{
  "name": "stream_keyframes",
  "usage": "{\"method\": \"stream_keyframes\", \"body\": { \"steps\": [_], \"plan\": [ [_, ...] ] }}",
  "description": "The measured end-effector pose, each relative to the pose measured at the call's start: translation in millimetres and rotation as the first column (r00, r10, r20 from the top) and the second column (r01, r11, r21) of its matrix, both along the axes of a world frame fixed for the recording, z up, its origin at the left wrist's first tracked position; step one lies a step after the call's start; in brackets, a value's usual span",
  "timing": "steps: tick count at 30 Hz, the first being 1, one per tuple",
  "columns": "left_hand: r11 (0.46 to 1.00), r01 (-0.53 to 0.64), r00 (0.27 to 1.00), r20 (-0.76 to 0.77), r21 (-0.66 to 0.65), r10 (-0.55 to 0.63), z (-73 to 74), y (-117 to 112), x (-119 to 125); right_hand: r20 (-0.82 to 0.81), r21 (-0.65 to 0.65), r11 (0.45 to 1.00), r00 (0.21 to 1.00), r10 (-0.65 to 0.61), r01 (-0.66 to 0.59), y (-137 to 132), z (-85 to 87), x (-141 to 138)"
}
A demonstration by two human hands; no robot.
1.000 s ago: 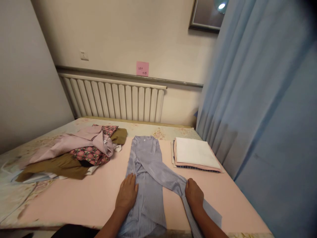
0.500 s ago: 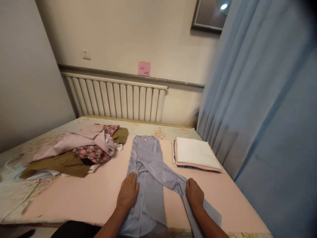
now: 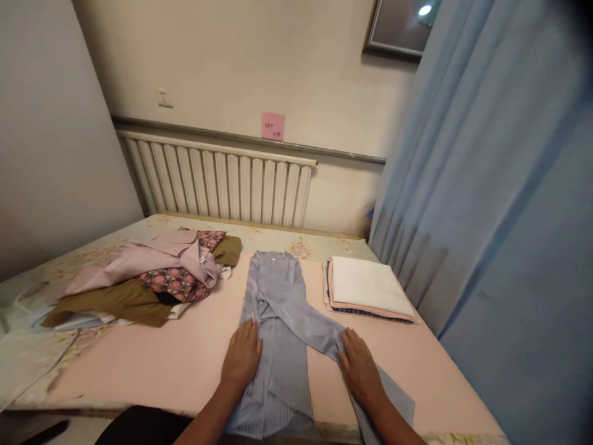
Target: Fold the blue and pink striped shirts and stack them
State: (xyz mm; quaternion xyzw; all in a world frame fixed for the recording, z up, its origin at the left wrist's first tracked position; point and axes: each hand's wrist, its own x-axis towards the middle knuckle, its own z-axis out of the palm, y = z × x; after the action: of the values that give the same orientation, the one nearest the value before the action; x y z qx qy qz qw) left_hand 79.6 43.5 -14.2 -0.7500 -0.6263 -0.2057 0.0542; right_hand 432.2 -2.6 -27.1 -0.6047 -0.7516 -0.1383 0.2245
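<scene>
A blue-grey ribbed shirt (image 3: 290, 364) lies lengthwise on the pink cloth (image 3: 171, 364), its collar toward the wall. One sleeve (image 3: 308, 321) crosses the front and stretches out to the right, bending back toward me. My left hand (image 3: 243, 352) rests flat on the shirt's left side, fingers stretched out. On the bend of the sleeve lies my right hand (image 3: 359, 364), palm down with its fingers extended. The part of the sleeve under my right hand and forearm is hidden.
A rumpled heap of clothes (image 3: 130, 266) in mauve, olive and floral print lies at the left. Neatly folded cloths, white on top (image 3: 368, 281), are stacked at the right. A radiator (image 3: 222, 176) stands behind; a blue curtain (image 3: 445, 185) hangs along the right.
My right hand has loosened from its closed grip on the sleeve and now lies flatter on it, fingers extended. The left hand keeps its place on the shirt.
</scene>
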Motion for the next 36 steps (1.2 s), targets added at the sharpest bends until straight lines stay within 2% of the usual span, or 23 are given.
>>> {"method": "stream_keyframes", "body": {
  "steps": [4,8,17,29,36],
  "plan": [
    [1.0,-0.002,1.0,-0.018,-0.026,0.001,0.7,-0.3,0.3,0.06,-0.123,0.992,0.997,0.04,-0.032,-8.0,-10.1,-4.0],
    [0.999,0.005,0.999,-0.038,-0.046,-0.007,1.6,-2.0,0.9,0.046,-0.158,0.987,0.999,0.023,-0.015,-10.3,-6.4,-5.6],
    [0.995,0.046,0.994,-0.098,-0.09,-0.054,1.6,-26.0,0.1,0.031,-0.165,0.986,0.999,0.009,-0.004,-13.2,-0.3,-7.9],
    [0.989,0.119,0.99,-0.069,-0.09,-0.126,-10.0,-64.3,-3.6,0.026,-0.087,0.996,0.999,0.029,-0.026,-13.2,-4.9,-6.7],
    [0.985,0.156,0.985,-0.06,-0.08,-0.161,-19.1,-91.7,-7.0,0.039,-0.085,0.996,0.999,0.03,-0.026,-14.6,-2.5,-6.5]
  ]
}}
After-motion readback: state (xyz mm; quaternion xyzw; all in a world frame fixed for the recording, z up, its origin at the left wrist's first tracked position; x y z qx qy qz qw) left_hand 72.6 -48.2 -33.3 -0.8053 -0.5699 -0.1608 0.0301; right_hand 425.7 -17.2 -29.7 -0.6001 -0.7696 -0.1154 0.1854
